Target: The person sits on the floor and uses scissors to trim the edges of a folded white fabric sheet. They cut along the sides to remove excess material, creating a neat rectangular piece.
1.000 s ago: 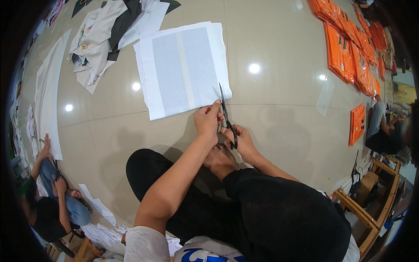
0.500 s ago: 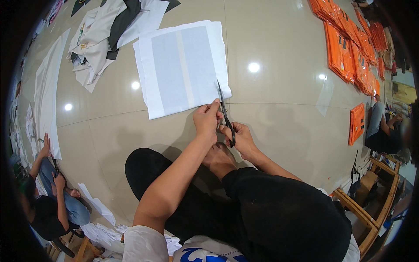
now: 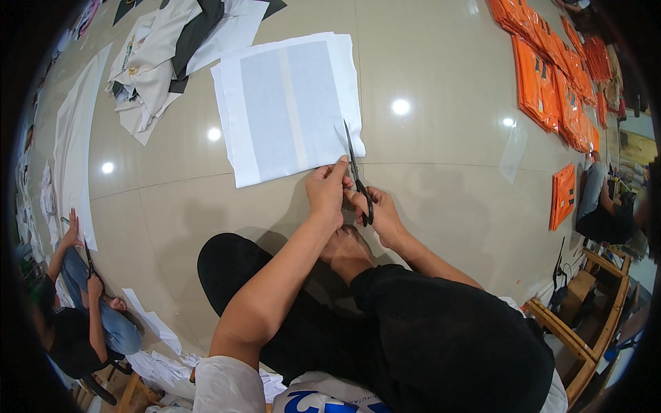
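White fabric sheets lie stacked on the floor in front of me, with a grey panel and a pale stripe in the middle. My left hand pinches the near edge of the stack close to its right corner. Black-handled scissors are gripped in my right hand, fingers in the loops. Their blades stand apart at the stack's right margin, pointing away from me. Part of the lower blade is hidden by the cloth and my left fingers.
My bare foot rests just below my hands. Crumpled beige, grey and white cloth lies at upper left. Packed orange garments sit at far right, above a wooden frame. At left another person cuts a long white cloth.
My right hand has pushed the scissors slightly away from me and their blades have spread apart. My left hand stays at the fabric edge. The other person's scissors at left have shifted.
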### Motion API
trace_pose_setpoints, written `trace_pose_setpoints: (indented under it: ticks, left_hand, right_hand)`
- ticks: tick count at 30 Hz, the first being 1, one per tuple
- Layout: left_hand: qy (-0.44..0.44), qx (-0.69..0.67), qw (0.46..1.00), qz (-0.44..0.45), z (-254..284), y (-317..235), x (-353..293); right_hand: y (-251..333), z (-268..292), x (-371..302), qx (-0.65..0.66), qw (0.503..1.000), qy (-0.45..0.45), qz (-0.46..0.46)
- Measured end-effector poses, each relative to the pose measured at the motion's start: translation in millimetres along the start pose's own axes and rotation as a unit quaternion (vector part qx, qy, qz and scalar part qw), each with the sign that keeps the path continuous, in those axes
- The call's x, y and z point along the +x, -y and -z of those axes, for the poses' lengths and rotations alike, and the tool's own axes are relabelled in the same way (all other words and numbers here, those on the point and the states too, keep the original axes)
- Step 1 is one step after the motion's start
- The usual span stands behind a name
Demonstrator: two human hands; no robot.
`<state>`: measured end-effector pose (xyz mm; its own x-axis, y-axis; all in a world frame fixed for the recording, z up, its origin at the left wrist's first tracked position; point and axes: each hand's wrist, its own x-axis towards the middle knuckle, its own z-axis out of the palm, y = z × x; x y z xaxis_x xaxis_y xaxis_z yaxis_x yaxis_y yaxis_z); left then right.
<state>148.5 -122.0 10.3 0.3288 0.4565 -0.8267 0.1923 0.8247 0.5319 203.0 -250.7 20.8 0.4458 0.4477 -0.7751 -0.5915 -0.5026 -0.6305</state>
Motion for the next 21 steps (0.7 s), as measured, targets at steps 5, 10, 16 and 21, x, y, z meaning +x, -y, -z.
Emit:
trace_pose_setpoints:
  ticks: [5,10,16,21]
  left_hand:
    - [0.006,-0.003,1.0,-0.003,1.4,-0.2,0.1]
    - [0.004,-0.001,1.0,-0.005,0.7,-1.2,-1.0]
    - [0.001,0.01,1.0,-0.002,0.2,-2.9,-1.6]
    - [0.001,0.009,1.0,-0.004,3.0,-0.9,1.1]
  right_hand:
    - [-0.7,-1.0,5.7,0.009,1.0,-0.001,0.003]
    - [-0.5,-1.0,3.5,-0.001,1.0,-0.014,0.002]
    - [-6.6,1.3,4.9,0.001,1.0,-0.013,0.006]
    - [-3.4,-2.0,1.1,0.003,1.0,-0.011,0.007]
